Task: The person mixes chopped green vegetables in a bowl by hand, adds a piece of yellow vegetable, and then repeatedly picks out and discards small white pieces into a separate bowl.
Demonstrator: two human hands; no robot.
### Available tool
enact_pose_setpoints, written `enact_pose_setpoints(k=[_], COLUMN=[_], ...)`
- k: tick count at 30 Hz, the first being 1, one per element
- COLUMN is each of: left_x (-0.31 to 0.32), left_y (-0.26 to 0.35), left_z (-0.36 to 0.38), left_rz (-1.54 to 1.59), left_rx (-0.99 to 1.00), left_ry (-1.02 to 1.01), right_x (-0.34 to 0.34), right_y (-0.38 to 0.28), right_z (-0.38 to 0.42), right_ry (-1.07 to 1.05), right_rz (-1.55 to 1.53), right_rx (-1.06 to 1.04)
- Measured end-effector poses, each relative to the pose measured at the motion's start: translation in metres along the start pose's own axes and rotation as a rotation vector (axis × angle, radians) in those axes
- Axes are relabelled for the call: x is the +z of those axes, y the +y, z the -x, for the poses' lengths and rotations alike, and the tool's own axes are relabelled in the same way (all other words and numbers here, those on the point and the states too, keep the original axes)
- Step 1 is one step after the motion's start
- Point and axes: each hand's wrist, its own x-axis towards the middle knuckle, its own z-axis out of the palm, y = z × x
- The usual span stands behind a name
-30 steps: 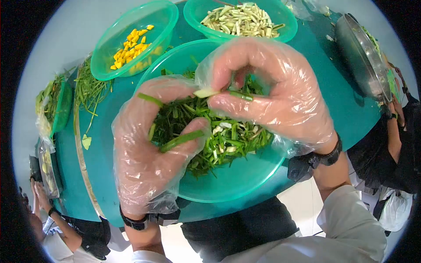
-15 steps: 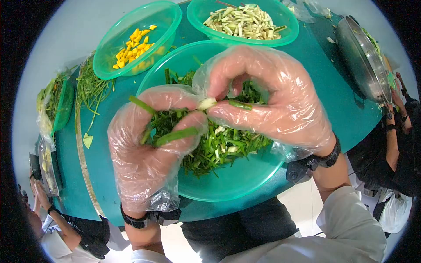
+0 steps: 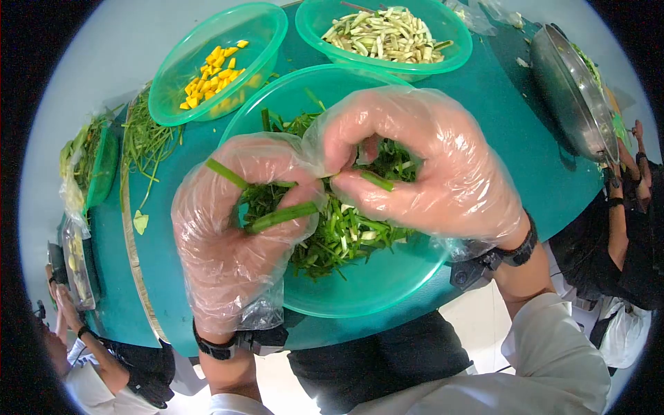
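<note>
My left hand [image 3: 218, 242], in a clear plastic glove, is closed on a green onion stalk [image 3: 283, 216]; another green piece [image 3: 226, 173] pokes out behind its finger. My right hand [image 3: 453, 159], gloved likewise, pinches thumb to index finger, with a short green onion piece [image 3: 377, 180] lying against the thumb. The fingertips of both hands meet above a big green bowl [image 3: 366, 297]. Cut greens with white bits [image 3: 346, 238] lie inside it, partly hidden by my hands. What sits exactly between the fingertips is mostly covered.
Behind stand a bowl of yellow chunks [image 3: 212, 77] and a bowl of pale cut strips [image 3: 380, 38]. Loose green stems [image 3: 149, 138] lie to the left on the green table [image 3: 166, 207]. A metal pan [image 3: 570, 97] is at the right. Other people's hands show at both sides.
The white piece that showed between my fingertips is now mostly hidden. My right hand has dropped slightly, and the short green piece at its thumb has tilted.
</note>
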Motion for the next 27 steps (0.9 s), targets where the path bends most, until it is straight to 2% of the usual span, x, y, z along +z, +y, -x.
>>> enact_pose_setpoints(k=[5,7,12,15,18,20,25,27], left_x=[0.000,0.002,0.007,0.009,0.009,0.005,0.007,0.007], left_y=[-0.002,0.001,0.016,0.020,0.020,0.016,0.016,0.015], left_z=[-0.001,-0.001,0.001,0.000,0.000,0.000,0.000,0.000], left_rz=[-0.017,0.072,0.073,0.115,0.090,0.040,0.123,0.151], left_rx=[0.059,-0.008,-0.241,-0.287,-0.279,-0.230,-0.239,-0.225], left_ry=[-0.010,0.030,0.148,0.183,0.173,0.121,0.158,0.157], right_x=[-0.001,-0.002,-0.001,-0.009,0.000,0.002,0.002,-0.002], right_y=[-0.002,-0.002,0.004,0.006,0.002,-0.004,0.003,0.001], right_z=[0.000,0.001,0.002,0.002,0.002,-0.001,-0.003,-0.003], right_ry=[0.039,0.062,0.099,-0.031,0.103,0.097,0.091,0.052], right_rz=[-0.022,-0.017,0.080,0.228,0.119,0.081,0.169,0.196], right_rx=[0.015,0.040,0.024,-0.032,0.003,0.012,-0.167,-0.147])
